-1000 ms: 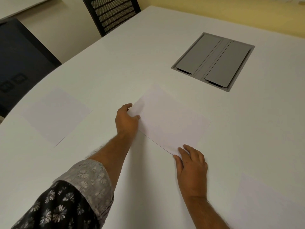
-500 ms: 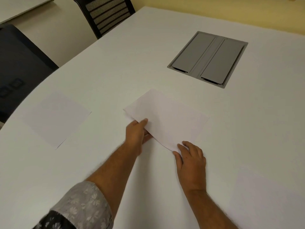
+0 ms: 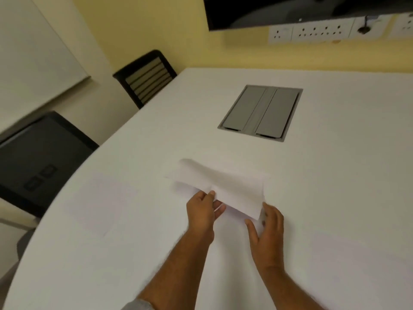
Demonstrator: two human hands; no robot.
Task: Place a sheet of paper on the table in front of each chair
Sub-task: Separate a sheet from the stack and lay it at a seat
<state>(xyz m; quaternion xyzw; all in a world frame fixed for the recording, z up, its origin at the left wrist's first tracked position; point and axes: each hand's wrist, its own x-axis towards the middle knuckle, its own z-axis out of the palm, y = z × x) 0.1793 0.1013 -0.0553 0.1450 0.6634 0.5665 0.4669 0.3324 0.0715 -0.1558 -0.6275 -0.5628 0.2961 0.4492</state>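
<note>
My left hand (image 3: 202,211) pinches the near edge of a white sheet of paper (image 3: 225,186) and holds it curled up off the white table (image 3: 335,175). Under it more white paper (image 3: 177,189) lies flat, its left edge showing. My right hand (image 3: 267,229) rests flat with fingers spread by the near right corner of that paper, just beside the lifted sheet. Another sheet (image 3: 100,204) lies faintly visible on the table to the left, in front of a dark chair (image 3: 44,157). A mesh-backed chair (image 3: 145,79) stands further along the left edge.
A grey cable hatch (image 3: 261,113) is set into the table beyond the paper. A faint sheet (image 3: 339,265) lies at the near right. On the yellow wall hang a dark screen (image 3: 312,10) and a row of sockets (image 3: 312,30).
My left hand slid from the paper's far left corner to its near edge and lifted one sheet, which now curls upward. The view tilted up, showing the wall. My right hand stayed near the corner.
</note>
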